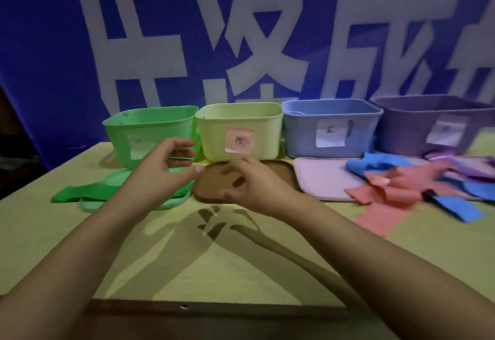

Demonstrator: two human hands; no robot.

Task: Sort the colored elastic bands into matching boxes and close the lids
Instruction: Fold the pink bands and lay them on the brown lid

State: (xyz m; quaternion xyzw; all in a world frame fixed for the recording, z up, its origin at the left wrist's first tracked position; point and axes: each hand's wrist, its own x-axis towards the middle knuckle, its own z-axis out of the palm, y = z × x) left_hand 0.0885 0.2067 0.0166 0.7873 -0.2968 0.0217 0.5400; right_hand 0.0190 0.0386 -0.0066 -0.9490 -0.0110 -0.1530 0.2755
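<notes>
The step in hand is judged to be the gathering of the bright green flat elastic band (80, 192) for the green open plastic box (152, 133) at centre left of the frame. It would best be done by folding the band into a compact bundle, so that no tail trails over the rim when it is dropped in; the pale green rounded lid (171, 202) lying under it should be left flat on the yellow counter (241, 259) and kept free of the band for closing.

The left hand (163, 168) is held just in front of the green box with fingers curled; thumb and forefinger appear to pinch a fold of the band, though blur makes this uncertain. The right hand (249, 181) hovers over the brown rounded lid (211, 187) with fingers loosely bent, and nothing is seen in its grip.

The green band is a wide, thin, limp strip, stretching from the left hand toward the lower left. The remaining salmon-pink, blue and purple bands (401, 187) lie tangled at centre right, before the blue box (332, 125) and purple box (434, 123). All boxes stand unlidded.
</notes>
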